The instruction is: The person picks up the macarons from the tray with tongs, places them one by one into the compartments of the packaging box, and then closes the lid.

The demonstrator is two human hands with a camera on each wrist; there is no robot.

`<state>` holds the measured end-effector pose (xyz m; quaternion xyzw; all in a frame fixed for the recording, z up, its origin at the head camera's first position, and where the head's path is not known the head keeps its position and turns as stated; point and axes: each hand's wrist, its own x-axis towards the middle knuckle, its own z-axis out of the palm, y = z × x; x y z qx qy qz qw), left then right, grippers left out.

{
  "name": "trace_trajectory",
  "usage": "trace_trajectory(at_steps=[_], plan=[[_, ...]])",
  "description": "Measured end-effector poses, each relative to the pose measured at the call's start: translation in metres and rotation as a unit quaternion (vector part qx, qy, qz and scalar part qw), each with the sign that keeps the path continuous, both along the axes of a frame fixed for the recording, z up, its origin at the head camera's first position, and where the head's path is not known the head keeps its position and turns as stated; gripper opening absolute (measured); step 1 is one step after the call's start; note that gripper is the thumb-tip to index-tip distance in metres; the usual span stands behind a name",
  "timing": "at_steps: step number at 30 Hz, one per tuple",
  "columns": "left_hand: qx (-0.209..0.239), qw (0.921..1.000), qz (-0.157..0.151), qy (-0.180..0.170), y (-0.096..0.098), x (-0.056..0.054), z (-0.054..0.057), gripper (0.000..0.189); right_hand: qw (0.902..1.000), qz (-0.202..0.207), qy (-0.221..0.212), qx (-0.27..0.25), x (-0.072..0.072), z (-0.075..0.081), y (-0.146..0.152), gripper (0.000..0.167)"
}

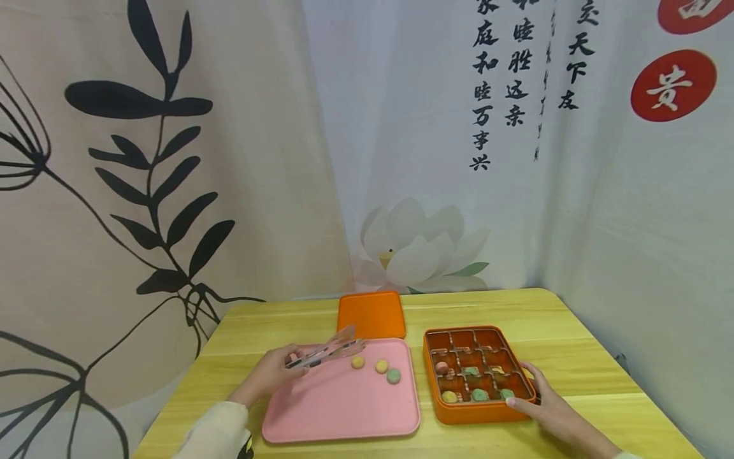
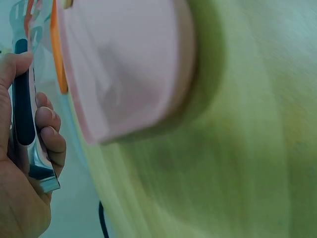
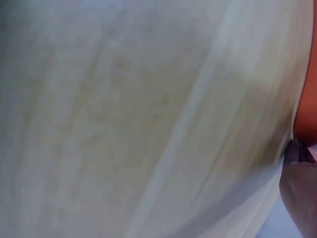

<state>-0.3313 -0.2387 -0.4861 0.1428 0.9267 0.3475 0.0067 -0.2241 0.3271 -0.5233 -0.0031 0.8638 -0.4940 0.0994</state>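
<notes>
Nearest on my feed: smooth pink tray [image 1: 344, 414], rounded corners, low rim, flat on the wood-grain table [image 1: 533, 331]. Right of it, deep orange box [image 1: 478, 412]: shiny 3x3 divided insert, round pieces in near and middle rows. Right hand [image 1: 547, 403] holds its near right corner, thumb at rim, fingers round the side; right wrist cam gives me only blurred grain, a slice of orange and part of that hand. Left hand [image 1: 274, 371], left of the tray's middle, grips the tongs [image 1: 322, 355], long axis left-near to right-far, clear tips slightly parted over the tray's far part. Left wrist adds slotted tips, black inset under the thumb, bright metal butt. On tray, right-far: two yellow discs [image 1: 381, 366], one green disc [image 1: 393, 376]. Behind: flat orange panel [image 1: 371, 315]. Farthest: printed fabric [image 1: 275, 159].
</notes>
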Motion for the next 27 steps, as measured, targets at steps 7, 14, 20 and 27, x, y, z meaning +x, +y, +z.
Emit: trace_trajectory(at_steps=[7, 14, 20, 27], plan=[[-0.003, 0.9997, -0.002, -0.024, -0.008, 0.004, -0.011, 0.023, 0.9999, -0.005, -0.006, -0.009, -0.001, -0.001, 0.001, 0.085], [-0.003, 0.9990, -0.043, -0.016, -0.010, 0.007, -0.020, 0.022, 1.0000, -0.002, -0.003, -0.005, 0.000, -0.002, 0.001, 0.085], [0.008, 0.9985, -0.048, -0.025, -0.008, 0.008, -0.027, 0.022, 0.9998, -0.002, -0.003, -0.017, 0.000, -0.001, 0.000, 0.085], [0.017, 0.9984, -0.036, -0.040, -0.005, 0.010, -0.029, 0.022, 0.9998, -0.003, -0.007, -0.019, -0.001, 0.000, 0.000, 0.086]])
